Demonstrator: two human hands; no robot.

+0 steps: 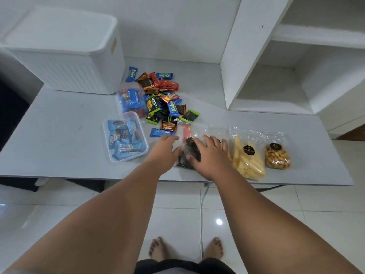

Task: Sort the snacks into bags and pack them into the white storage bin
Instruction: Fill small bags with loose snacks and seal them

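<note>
Packing day: a person's right hand (209,153) lies flat, fingers spread, on a clear plastic bag of dark snacks (184,163) at the near edge of the pale grey table (59,123). The left hand (164,149) touches the bag's left side; whether it pinches the plastic I cannot tell. The ribbed white storage bin (65,62) stands well apart, far left (lid on). The risk: slick plastic sliding off the edge, or the right wrist nudging the clear bag of yellow sticks (247,161) just beside it.
</note>
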